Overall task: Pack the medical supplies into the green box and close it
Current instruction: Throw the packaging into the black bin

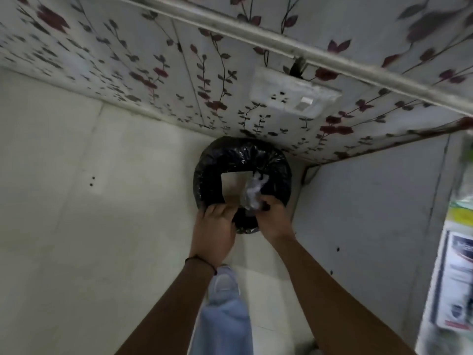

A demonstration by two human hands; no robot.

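My shoe (225,283) stands on the pale floor (76,226) below my arms. My left hand (215,226) is curled at the near rim of the black-lined bin (240,160); what it grips I cannot tell. My right hand (271,213) pinches a clear crumpled wrapper (252,193), upright over the bin's mouth. No green box shows. Packets (458,283) at far right are too blurred to read.

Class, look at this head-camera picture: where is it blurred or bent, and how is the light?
Head view: dim, flat indoor light; motion blur smears the flowered wall and the packages at the right edge; the wide lens bows the wall rail; the hands over the bin are soft, the clear wrapper hazy.
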